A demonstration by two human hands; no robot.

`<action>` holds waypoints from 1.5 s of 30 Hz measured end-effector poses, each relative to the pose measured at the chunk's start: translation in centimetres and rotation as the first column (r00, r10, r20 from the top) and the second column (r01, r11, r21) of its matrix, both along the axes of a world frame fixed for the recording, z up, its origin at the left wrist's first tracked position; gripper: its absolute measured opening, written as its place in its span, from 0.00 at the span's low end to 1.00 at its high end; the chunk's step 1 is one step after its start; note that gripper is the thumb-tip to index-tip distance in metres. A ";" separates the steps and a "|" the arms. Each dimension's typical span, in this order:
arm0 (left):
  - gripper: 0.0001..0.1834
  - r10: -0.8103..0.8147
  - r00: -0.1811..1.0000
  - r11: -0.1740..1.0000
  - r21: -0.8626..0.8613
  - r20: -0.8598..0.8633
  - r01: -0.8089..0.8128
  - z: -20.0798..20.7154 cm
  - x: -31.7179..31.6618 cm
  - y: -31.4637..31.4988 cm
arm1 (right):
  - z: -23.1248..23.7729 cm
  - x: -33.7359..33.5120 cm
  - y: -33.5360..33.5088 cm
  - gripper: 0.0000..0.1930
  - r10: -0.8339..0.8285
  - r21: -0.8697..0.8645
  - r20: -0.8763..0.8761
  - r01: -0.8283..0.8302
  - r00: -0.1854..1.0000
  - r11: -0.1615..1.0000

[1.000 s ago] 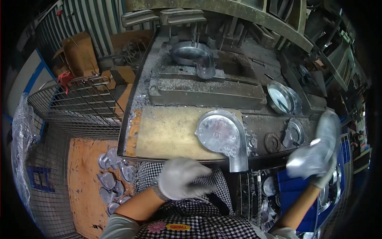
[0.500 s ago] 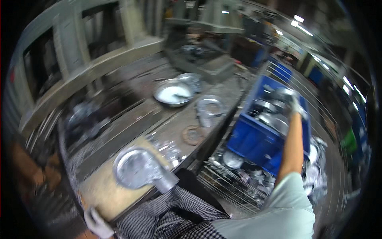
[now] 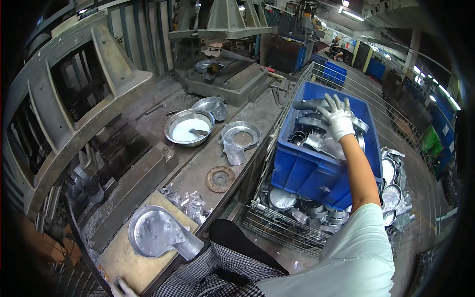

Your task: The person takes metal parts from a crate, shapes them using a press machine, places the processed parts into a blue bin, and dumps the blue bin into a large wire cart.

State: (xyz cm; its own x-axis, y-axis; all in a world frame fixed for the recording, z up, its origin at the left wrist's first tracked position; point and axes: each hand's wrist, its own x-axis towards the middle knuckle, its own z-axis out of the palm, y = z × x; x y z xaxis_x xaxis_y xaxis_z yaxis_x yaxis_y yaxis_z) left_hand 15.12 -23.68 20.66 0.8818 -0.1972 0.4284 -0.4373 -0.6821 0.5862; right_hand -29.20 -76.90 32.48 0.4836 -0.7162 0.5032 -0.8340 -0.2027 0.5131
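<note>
My right hand [image 3: 339, 116], in a white glove, is spread open over the blue plastic bin [image 3: 309, 171], palm down near the metal castings [image 3: 316, 123] heaped in it. Whether its fingertips touch a casting I cannot tell. My left hand [image 3: 122, 287], also gloved, shows only in part at the lower edge. Its visible fingers look stretched out beside the corner of the tan board [image 3: 116, 257], with nothing seen in them. On that board lies a round silver casting [image 3: 156, 232] with a tube-like spout pointing toward me.
A metal bowl of white liquid [image 3: 190, 127], another casting [image 3: 241, 138], a rusty ring [image 3: 220, 178] and metal scraps [image 3: 190, 202] lie on the bench. A heavy machine frame [image 3: 89, 99] rises at left. The bin stands on a wire cage [image 3: 287, 227] with more castings.
My right hand has shifted slightly left over the bin and its fingers now show spread. My left hand has dropped lower, mostly out of view. The view has turned a little and sharpened.
</note>
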 end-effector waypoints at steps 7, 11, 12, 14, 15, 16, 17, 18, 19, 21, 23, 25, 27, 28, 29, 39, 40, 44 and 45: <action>0.21 0.014 0.992 0.988 0.152 0.124 -0.032 -0.2 0.0 -0.6 | -1.3 -4.1 -4.8 0.23 -0.019 0.421 0.155 -0.048 0.988 0.906; 0.21 0.003 0.995 0.987 0.161 0.097 -0.019 -0.5 0.1 -0.4 | -1.4 -6.9 -7.2 0.23 -0.373 0.441 0.256 0.235 0.892 0.866; 0.22 0.031 0.997 0.981 0.191 0.074 -0.044 -0.6 0.2 -0.4 | -1.2 -6.8 -8.1 0.25 -0.480 0.417 0.260 0.351 0.838 0.839; 0.22 0.069 0.996 0.971 0.226 0.056 -0.080 -1.1 0.7 -0.2 | -0.8 -5.2 -10.0 0.28 -0.699 0.516 0.276 0.512 0.660 0.687; 0.20 0.050 0.991 0.976 0.203 0.128 -0.075 -1.3 1.0 -0.2 | -1.0 -3.5 -10.2 0.31 -0.679 0.392 0.346 0.557 0.648 0.732; 0.19 0.040 0.980 0.979 0.187 0.197 -0.077 -1.7 1.1 0.0 | -0.5 -1.9 -10.0 0.33 -0.489 0.218 0.393 0.437 0.779 0.873; 0.14 0.040 0.998 0.989 0.141 0.043 -0.046 -2.0 1.9 -0.1 | 0.2 -0.1 -9.2 0.32 -0.267 0.100 0.416 0.248 0.869 0.963; 0.09 0.008 1.000 0.999 0.044 -0.024 -0.007 -2.4 2.1 0.1 | 1.1 2.6 -8.1 0.30 -0.053 0.055 0.493 0.029 0.868 0.998; 0.11 0.010 0.995 0.999 0.049 0.096 -0.014 -2.9 2.1 0.3 | 1.7 5.5 -6.4 0.25 0.100 0.072 0.587 -0.175 0.804 0.982; 0.10 0.024 0.976 0.992 0.119 0.214 -0.051 -3.3 2.3 0.7 | 0.9 11.2 -0.3 0.12 0.259 0.191 0.692 -0.517 0.674 0.834; 0.06 -0.020 0.981 0.998 0.067 0.192 0.008 -3.2 2.2 0.9 | -0.9 15.5 7.4 0.13 0.709 0.096 0.422 -0.806 0.565 0.584; 0.03 -0.024 0.983 0.999 0.049 0.181 0.015 -3.0 2.1 0.8 | -2.3 18.3 14.1 0.16 0.748 0.194 0.421 -0.856 0.513 0.478; 0.02 -0.024 0.985 1.000 0.007 0.173 0.023 -2.5 2.1 0.6 | -3.4 20.7 18.5 0.19 0.789 0.052 0.542 -0.949 0.289 0.312; 0.02 -0.027 0.983 0.999 -0.019 0.182 0.031 -2.4 1.9 0.7 | -4.1 21.8 20.2 0.21 0.770 -0.031 0.612 -0.968 0.180 0.251; 0.01 -0.027 0.978 0.999 -0.027 0.209 0.034 -2.2 1.9 0.6 | -4.8 22.2 22.3 0.24 0.533 0.276 0.735 -0.903 0.419 0.328; 0.04 -0.108 0.951 0.990 -0.056 0.291 0.129 -2.0 1.7 1.2 | -11.8 27.3 27.3 0.25 0.009 0.810 0.581 -0.580 0.814 0.085; 0.04 -0.087 0.954 0.992 -0.062 0.288 0.109 -1.9 1.7 1.3 | -12.0 27.4 27.2 0.25 0.035 0.786 0.611 -0.611 0.791 0.090; 0.03 -0.080 0.973 0.985 -0.136 0.215 0.111 -1.0 1.8 1.2 | -12.3 27.0 26.4 0.19 -0.176 0.614 0.781 -0.789 0.599 0.040; 0.03 -0.120 0.965 0.986 -0.084 0.234 0.143 -0.4 2.1 0.7 | -12.3 26.9 26.3 0.17 -0.356 0.555 0.772 -0.831 0.527 -0.027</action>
State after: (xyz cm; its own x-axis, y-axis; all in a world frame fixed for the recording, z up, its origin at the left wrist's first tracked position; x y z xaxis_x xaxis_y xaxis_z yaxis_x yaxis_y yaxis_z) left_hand 17.24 -22.99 20.24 0.7283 -0.2513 0.6376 -0.6487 -0.5527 0.5231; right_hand -2.34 -50.62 20.16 0.7611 -0.6231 -0.1801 -0.3617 -0.1774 -0.9153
